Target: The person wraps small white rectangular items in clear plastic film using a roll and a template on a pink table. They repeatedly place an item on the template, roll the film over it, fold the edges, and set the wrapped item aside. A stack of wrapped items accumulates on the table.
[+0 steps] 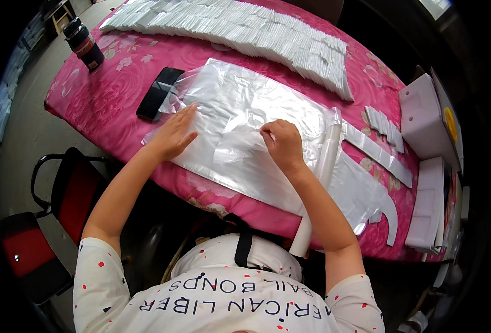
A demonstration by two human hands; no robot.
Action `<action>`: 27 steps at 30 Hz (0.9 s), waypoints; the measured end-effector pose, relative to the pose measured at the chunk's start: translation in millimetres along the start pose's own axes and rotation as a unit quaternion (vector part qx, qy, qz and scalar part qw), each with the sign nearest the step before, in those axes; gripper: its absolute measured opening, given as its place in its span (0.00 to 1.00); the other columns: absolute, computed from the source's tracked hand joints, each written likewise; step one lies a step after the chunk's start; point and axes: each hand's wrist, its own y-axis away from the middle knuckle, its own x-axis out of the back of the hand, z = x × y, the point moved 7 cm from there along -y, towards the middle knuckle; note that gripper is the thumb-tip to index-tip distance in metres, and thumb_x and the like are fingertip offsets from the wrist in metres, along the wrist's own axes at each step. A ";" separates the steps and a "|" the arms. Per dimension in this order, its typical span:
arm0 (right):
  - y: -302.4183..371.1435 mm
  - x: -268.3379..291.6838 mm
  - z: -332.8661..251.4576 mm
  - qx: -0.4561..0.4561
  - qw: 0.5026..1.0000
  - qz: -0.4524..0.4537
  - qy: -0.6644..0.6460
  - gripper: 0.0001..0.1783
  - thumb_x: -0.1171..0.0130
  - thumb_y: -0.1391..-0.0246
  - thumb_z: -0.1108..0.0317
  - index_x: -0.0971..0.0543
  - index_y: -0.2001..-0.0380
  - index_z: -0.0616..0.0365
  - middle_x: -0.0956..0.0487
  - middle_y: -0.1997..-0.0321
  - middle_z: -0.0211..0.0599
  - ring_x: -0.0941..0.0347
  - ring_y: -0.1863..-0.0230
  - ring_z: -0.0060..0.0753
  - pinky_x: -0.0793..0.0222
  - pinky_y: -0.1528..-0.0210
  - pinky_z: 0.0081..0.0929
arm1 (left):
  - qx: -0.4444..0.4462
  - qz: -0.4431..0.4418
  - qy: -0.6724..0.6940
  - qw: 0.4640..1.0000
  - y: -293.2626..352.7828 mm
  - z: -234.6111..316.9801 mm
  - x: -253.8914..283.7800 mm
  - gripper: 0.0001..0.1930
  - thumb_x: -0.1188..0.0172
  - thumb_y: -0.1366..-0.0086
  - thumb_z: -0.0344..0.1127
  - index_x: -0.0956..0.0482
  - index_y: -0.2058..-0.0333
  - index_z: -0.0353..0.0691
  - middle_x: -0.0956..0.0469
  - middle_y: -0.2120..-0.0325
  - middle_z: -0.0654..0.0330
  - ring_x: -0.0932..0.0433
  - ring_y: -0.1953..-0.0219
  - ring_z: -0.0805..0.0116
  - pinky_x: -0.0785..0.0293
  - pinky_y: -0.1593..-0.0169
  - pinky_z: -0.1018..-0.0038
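Clear plastic sheet [245,105] lies on the pink counter [112,100]; your left hand [174,133] presses flat on it, fingers spread, your right hand [281,141] pinches its middle.

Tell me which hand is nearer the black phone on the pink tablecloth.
Left. The left hand lies flat on the clear plastic sheet just right of the phone; the right hand pinches the sheet farther right, well away from it.
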 end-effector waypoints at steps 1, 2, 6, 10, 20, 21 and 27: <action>8.1 19.8 11.1 -0.050 0.997 0.012 -0.060 0.04 0.39 0.57 0.75 0.22 0.74 0.56 0.24 0.73 0.34 0.29 0.69 0.36 0.35 0.62 0.30 | 0.002 0.002 -0.002 1.000 -0.2 -0.6 -1.3 0.37 0.61 0.34 0.55 0.52 0.39 0.29 0.49 0.38 0.45 0.51 0.35 0.54 0.57 0.34 0.66; 17.9 41.2 22.4 -0.083 0.987 0.044 -0.131 0.04 0.39 0.55 0.75 0.22 0.73 0.59 0.24 0.72 0.34 0.29 0.69 0.32 0.34 0.64 0.26 | 0.004 0.003 -0.003 1.000 0.6 -1.6 -3.8 0.37 0.61 0.35 0.55 0.52 0.39 0.29 0.50 0.38 0.46 0.52 0.35 0.54 0.58 0.34 0.66; 82.7 136.0 105.3 -0.259 0.866 0.212 -0.373 0.05 0.42 0.46 0.71 0.24 0.66 0.60 0.25 0.71 0.23 0.34 0.70 0.10 0.40 0.67 0.08 | -0.016 0.015 -0.119 0.993 5.8 0.8 -11.4 0.37 0.59 0.36 0.54 0.51 0.39 0.30 0.51 0.37 0.47 0.53 0.35 0.55 0.58 0.34 0.65; 174.2 236.6 200.1 -0.308 0.766 0.376 -0.420 0.09 0.43 0.46 0.69 0.26 0.62 0.58 0.24 0.62 0.28 0.29 0.61 0.19 0.34 0.56 0.15 | 0.011 -0.007 -0.136 0.991 1.3 10.0 -8.3 0.37 0.57 0.37 0.53 0.51 0.39 0.31 0.52 0.37 0.48 0.54 0.34 0.56 0.59 0.34 0.65; 341.0 295.7 303.9 -0.466 0.604 0.482 -0.431 0.05 0.43 0.48 0.68 0.26 0.67 0.52 0.26 0.72 0.27 0.32 0.70 0.22 0.34 0.70 0.23 | -0.003 -0.024 -0.165 0.986 2.9 3.8 -10.5 0.37 0.53 0.39 0.49 0.52 0.38 0.33 0.54 0.36 0.49 0.55 0.34 0.54 0.59 0.34 0.65; 347.4 294.8 309.1 -0.481 0.604 0.483 -0.413 0.04 0.43 0.48 0.69 0.26 0.68 0.52 0.27 0.72 0.27 0.32 0.71 0.23 0.34 0.70 0.23 | 0.005 -0.040 -0.165 0.985 3.3 2.4 -10.9 0.37 0.54 0.38 0.50 0.53 0.38 0.33 0.54 0.36 0.48 0.56 0.34 0.54 0.60 0.34 0.65; 326.2 348.1 244.5 -0.405 0.692 0.585 0.118 0.28 0.53 0.54 0.75 0.36 0.46 0.63 0.28 0.51 0.44 0.35 0.47 0.40 0.38 0.47 0.34 | 0.040 -0.067 -0.188 0.979 -2.0 8.5 -3.8 0.36 0.53 0.39 0.47 0.53 0.38 0.32 0.56 0.36 0.48 0.58 0.33 0.52 0.61 0.34 0.64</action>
